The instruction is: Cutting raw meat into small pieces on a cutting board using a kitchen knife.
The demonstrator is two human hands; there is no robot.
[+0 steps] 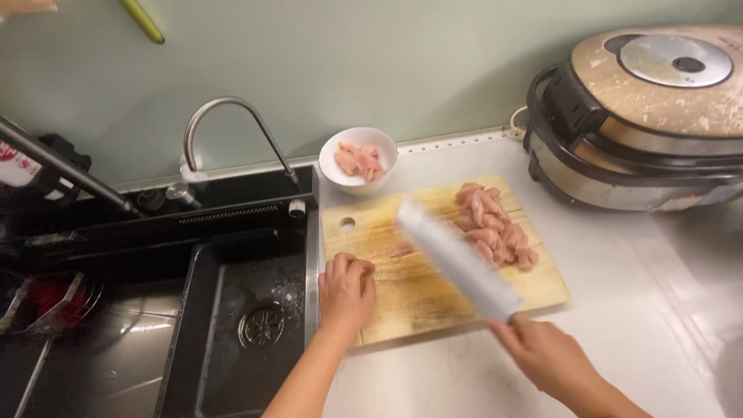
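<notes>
At the far left a dark dish rack (46,310) is sitting beside the black sink (232,310), with something red lying in it. A curved metal tap (232,116) is arching over the sink's back edge, and the round drain (261,326) is showing in the wet basin.

Just right of the sink, the left hand (346,292) is resting on the near left corner of the wooden cutting board (387,232). Its fingers are curled under into a loose fist, and its grip is holding nothing that can be seen. The board is lying on the pale worktop (619,310), its left edge right against the sink rim.

Behind the board a small white bowl (358,159) is holding a few pieces of raw pink meat. One small scrap of meat (402,249) is lying near the middle of the board.

The cleaver (457,259) is slanting across the board, blurred, its blade reaching up and to the left. The right hand (546,356) is wrapping a tight grip around its handle just off the board's near right corner.

A heap of sliced raw meat (491,224) is lying on the board's right half, beyond the blade.

At the far right a large round cooker (650,116) with a worn lid is standing on the worktop.
</notes>
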